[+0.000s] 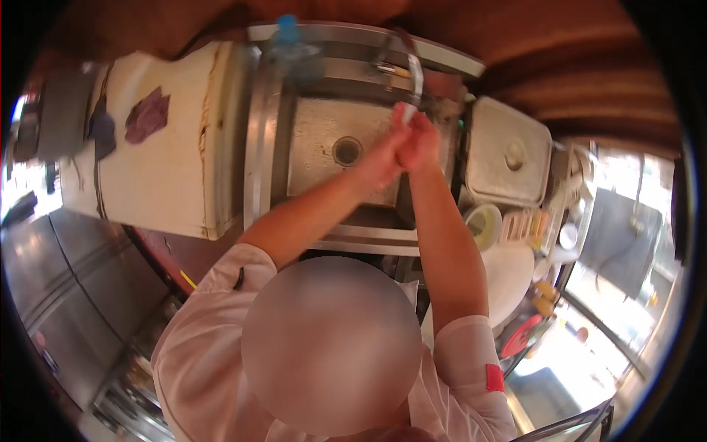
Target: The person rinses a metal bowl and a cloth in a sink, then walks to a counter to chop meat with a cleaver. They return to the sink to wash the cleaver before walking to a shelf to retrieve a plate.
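Note:
My left hand [382, 160] and my right hand [420, 145] are pressed together over the right part of a metal sink [313, 131]. Above them curves a shiny tap [417, 74], its spout ending right at the fingers, with a pale streak like running water on them. Motion blur smears the fingers, and the hands partly cover each other. I cannot tell whether they hold anything. Left of the hands, a round drain [347, 151] shows in the sink's bottom.
A clear bottle with a blue cap [288, 29] stands at the sink's back left corner. Left is a white worktop [173, 169] with a dark purple cloth [148, 116]. To the right are a lidded metal container [508, 151], a white and green bowl [482, 225] and a rack [524, 225].

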Demonstrator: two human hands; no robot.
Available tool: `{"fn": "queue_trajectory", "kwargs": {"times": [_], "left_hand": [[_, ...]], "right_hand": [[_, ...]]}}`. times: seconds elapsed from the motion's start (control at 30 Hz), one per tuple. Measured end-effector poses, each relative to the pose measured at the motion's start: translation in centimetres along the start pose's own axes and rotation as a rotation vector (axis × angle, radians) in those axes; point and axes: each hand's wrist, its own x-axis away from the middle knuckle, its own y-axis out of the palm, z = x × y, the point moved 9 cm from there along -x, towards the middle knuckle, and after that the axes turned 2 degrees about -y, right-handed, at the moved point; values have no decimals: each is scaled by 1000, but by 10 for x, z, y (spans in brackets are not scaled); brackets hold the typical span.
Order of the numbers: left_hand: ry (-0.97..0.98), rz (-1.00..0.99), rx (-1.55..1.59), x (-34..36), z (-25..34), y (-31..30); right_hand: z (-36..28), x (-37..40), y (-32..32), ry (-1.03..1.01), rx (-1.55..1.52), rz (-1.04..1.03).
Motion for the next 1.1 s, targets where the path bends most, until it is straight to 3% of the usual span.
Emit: {"fn": "queue_trajectory", "kwargs": {"times": [0.07,0.1,0.17,0.2,0.27,0.3,0.33,0.4,0.43,0.47,0.5,0.53,0.6,0.63,0.67,0.73,0.77,0.83,0.87,0.93,0.97,1.0,1.03,1.1], "left_hand": [[298,296,-294,24,6,5],[324,312,-273,20,11,0],[149,278,-288,5,3,-11],[169,282,-267,-1,9,-17],[-50,342,85,-18,-3,-34],[-42,339,99,-28,3,-45],[-68,366,167,-37,6,-62],[-107,382,233,-46,2,-72],[-150,392,172,-50,-1,-72],[-194,403,107,-53,-7,-76],[-78,220,184,-49,-15,-61],[-89,218,177,-46,-23,-57],[-14,233,283,-41,-24,-47],[78,384,139,-33,-11,-44],[68,377,128,-41,-18,-61],[345,425,-819,-42,6,-96],[335,413,-828,-35,14,-92],[242,179,-1707,-29,19,-57],[240,165,-1713,-24,31,-54],[116,-457,-2097,-15,13,-39],[117,-478,-2102,-21,18,-55],[91,-354,-2246,-40,26,-92],[66,-218,-2382,-61,35,-118],[14,231,-1887,-100,76,-144]], "right_hand": [[11,-24,-17,-13,-31,267],[22,-34,-29,14,-6,262],[11,-42,-39,-244,482,146],[12,-44,-38,-230,505,134],[3,-12,-3,-213,967,294],[4,15,35,-195,1207,173],[9,25,25,-197,1217,168],[18,42,40,-581,1781,-200],[11,46,48,-591,1787,-195],[11,45,52,-396,1806,-186],[13,45,47,-197,1811,-172],[8,39,41,-203,1806,-160],[-11,13,-2,-85,1589,156],[-4,5,-11,-30,1274,187],[-1,1,-10,-42,1266,195],[-2,12,-25,-148,635,406],[4,32,-12,-64,486,530],[10,29,-63,-1,494,519],[16,28,-81,75,518,497],[13,58,-77,97,533,610],[17,69,-92,226,709,589],[20,79,-110,356,886,561],[17,88,-133,344,879,566],[7,95,-158,316,1261,339]]}}
